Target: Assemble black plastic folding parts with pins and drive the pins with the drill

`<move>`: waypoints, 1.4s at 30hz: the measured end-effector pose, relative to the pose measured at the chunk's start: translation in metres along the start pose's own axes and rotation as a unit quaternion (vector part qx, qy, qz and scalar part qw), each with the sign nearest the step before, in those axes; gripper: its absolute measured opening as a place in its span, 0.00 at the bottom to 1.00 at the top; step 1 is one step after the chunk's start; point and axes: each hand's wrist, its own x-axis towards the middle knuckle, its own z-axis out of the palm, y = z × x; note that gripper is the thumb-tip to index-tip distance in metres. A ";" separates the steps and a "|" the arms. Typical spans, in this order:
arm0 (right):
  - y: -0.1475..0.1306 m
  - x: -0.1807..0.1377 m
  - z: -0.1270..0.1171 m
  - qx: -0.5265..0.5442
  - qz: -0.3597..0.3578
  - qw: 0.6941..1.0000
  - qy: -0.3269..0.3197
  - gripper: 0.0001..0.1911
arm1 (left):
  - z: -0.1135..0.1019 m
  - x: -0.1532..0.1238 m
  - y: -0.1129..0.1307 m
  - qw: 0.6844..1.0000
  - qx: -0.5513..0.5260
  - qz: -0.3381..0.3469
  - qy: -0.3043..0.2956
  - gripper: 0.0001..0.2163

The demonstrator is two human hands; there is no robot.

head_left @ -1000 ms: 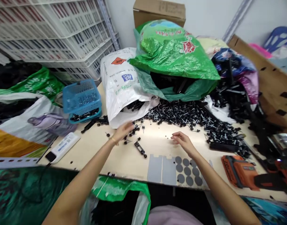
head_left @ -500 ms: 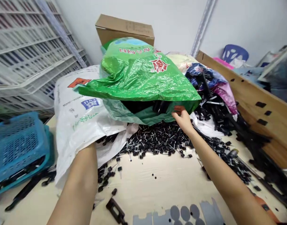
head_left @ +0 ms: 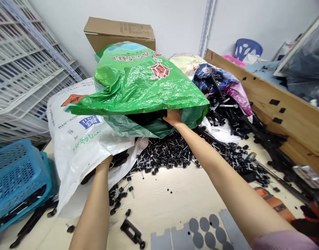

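My right hand (head_left: 173, 118) reaches into the mouth of a shiny green plastic sack (head_left: 138, 86) with red print. Its thumb is beside a black part (head_left: 163, 113) at the opening; the other fingers are mostly hidden under the sack's edge. To the left, my left hand (head_left: 105, 166) is inside the open end of a white woven sack (head_left: 68, 139), with only the wrist and a thin bracelet showing. Black pieces (head_left: 120, 158) lie in that opening. Below the green sack spreads a heap of small black-headed parts with metal pins (head_left: 167, 152).
A blue basket (head_left: 16, 170) stands at left by stacked white crates (head_left: 26, 76). Behind is a cardboard box (head_left: 120, 33). A wooden board (head_left: 274, 100) edges the right side, near a blue-and-pink bag (head_left: 227, 81). Grey discs (head_left: 204, 224) and a black bracket (head_left: 132, 231) lie in front.
My right hand has moved left and deeper into the green sack's mouth, up to the black part. My left arm has drawn back slightly, baring the bracelet. The view has shifted right.
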 end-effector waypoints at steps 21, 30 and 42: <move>0.002 -0.190 -0.081 -0.036 -0.208 0.977 0.038 0.24 | -0.026 -0.169 0.038 0.982 -0.140 0.010 0.129 0.23; 0.106 -0.375 -0.116 0.109 0.164 0.980 0.009 0.19 | 0.024 -0.357 0.100 0.962 -0.217 0.136 -0.093 0.21; 0.318 -0.505 -0.244 -0.003 0.394 0.919 0.021 0.15 | 0.046 -0.362 0.100 0.967 -0.169 0.189 -0.040 0.20</move>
